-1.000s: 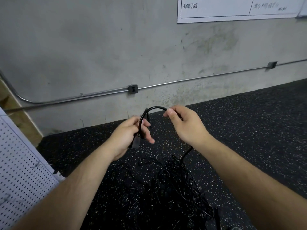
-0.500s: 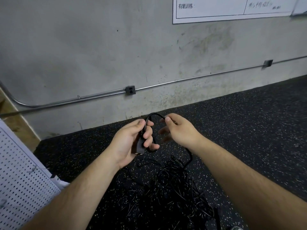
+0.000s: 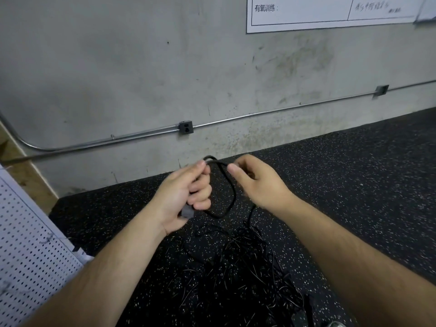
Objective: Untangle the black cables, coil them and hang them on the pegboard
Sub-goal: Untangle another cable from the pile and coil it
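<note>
This looks like a gym or training room. A speckled black rubber floor (image 3: 354, 185) meets a bare, stained concrete wall (image 3: 118, 67). A metal conduit (image 3: 259, 113) with an outlet box (image 3: 186, 127) runs low along that wall. High on it hangs a sheet (image 3: 306, 15) headed 有氧训练, and a white pegboard (image 3: 28, 256) stands at its left end.

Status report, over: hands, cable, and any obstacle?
Left hand grips plug and one loop of black cable. Right hand pinches same cable. Rest runs into tangled pile on floor, not yet free.
</note>
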